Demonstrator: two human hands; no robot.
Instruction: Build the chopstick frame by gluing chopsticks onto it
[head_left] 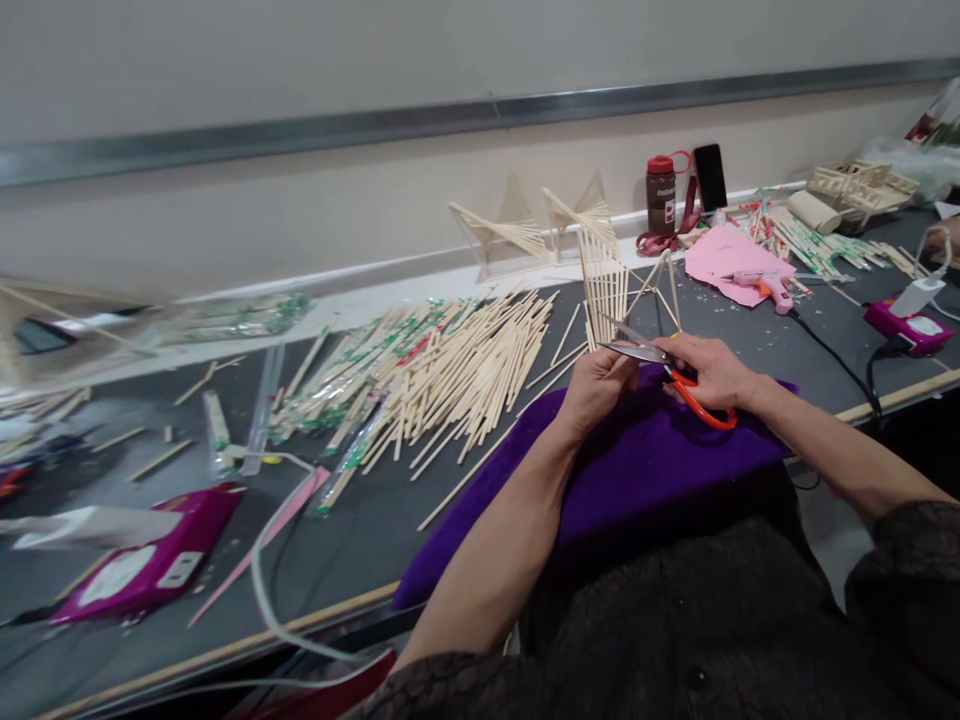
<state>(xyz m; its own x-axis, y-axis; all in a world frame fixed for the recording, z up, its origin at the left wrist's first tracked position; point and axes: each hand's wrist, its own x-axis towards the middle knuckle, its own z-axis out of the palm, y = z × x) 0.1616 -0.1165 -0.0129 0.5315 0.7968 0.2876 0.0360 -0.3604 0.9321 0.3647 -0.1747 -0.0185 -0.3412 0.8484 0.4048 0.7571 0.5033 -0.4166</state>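
My right hand (pixel 712 370) is closed on a pair of scissors (pixel 703 408) with orange-red handles. It grips them around the pivot, and one handle loop hangs free below the fingers. The blades are parted and point left, just above my left hand (pixel 600 388). That hand is closed in a pinch; what its fingers hold, if anything, is too small to make out. Beneath both hands lies a purple cloth (pixel 660 465). Behind them stands a lattice of thin wooden sticks (pixel 604 285), with a small stick frame (pixel 661 285) beside it.
Loose wooden sticks (pixel 472 370) and green-marked packets (pixel 360 370) spread to the left. A magenta power strip (pixel 150 560) with a white cable lies front left. On the right are a glue gun (pixel 769 287) on pink paper (pixel 720 255), a bottle (pixel 661 200) and a phone (pixel 709 178).
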